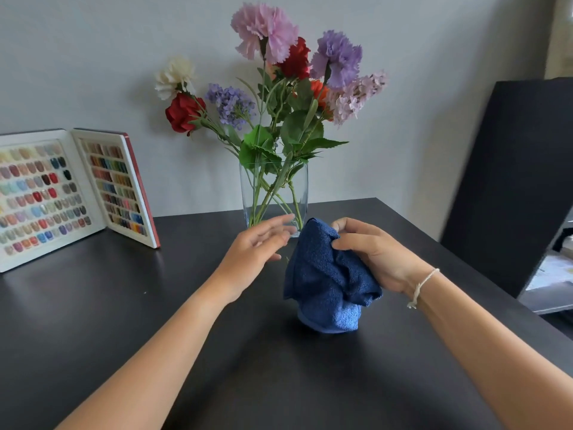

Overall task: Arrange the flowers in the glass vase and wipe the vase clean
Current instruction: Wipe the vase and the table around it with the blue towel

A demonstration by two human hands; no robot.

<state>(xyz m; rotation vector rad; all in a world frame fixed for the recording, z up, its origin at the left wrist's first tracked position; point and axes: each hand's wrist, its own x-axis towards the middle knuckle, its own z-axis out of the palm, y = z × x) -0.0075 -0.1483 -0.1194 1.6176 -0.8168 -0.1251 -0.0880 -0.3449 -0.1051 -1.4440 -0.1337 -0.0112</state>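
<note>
A clear glass vase (273, 187) stands on the black table (93, 321) near the wall. It holds several artificial flowers (279, 76) in pink, purple, red, white and lilac, with green stems crossing inside the glass. My right hand (372, 252) grips a bunched blue cloth (325, 277) just in front of the vase; the cloth's lower end rests on the table. My left hand (257, 246) hovers with its fingers spread, close to the vase's base and holding nothing.
An open white display book of coloured nail samples (71, 190) stands at the left against the wall. A dark panel (511, 181) leans at the right, beyond the table's edge, with papers (555, 268) below it.
</note>
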